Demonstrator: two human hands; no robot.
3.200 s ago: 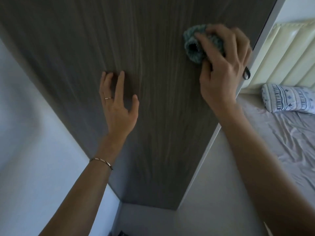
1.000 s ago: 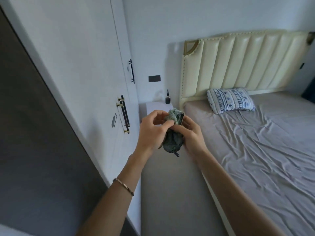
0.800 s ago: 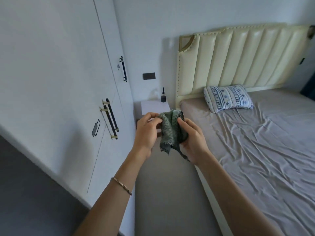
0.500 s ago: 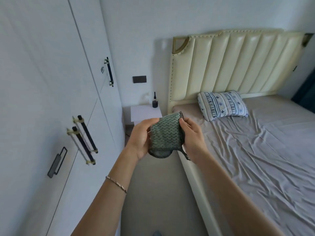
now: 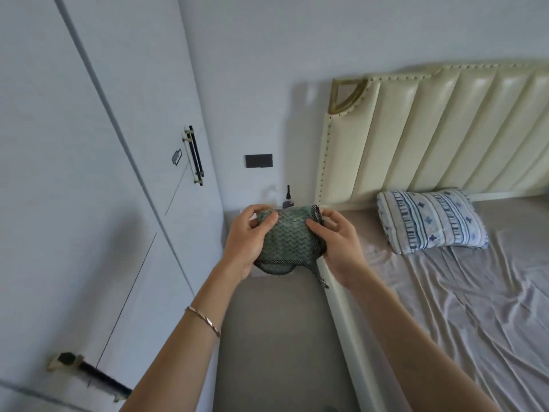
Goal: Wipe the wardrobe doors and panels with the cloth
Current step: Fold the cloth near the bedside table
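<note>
Both hands hold the cloth (image 5: 286, 237) out in front at mid-frame, above the floor strip (image 5: 273, 337) between wardrobe and bed. Left hand (image 5: 248, 242) grips the cloth's left edge, thumb on the front, fingers curled round the top. Right hand (image 5: 335, 242) pinches the right edge, thumb pressed on the front, fingers behind. Cloth is green, knit-textured, with a dark speckled trim; a loop of trim hangs below it. Thin bracelet (image 5: 205, 319) on the left wrist. White wardrobe doors (image 5: 89, 173) fill the left side, apart from the hands; black bar handle (image 5: 194, 156) further back, another handle (image 5: 92, 374) low near the left arm, blurred. Cream padded headboard (image 5: 439, 132) at right, blue-patterned pillow (image 5: 430, 221) on a wrinkled grey sheet (image 5: 460, 307). Small dark bottle (image 5: 288, 197) shows just behind the cloth's top edge.
</note>
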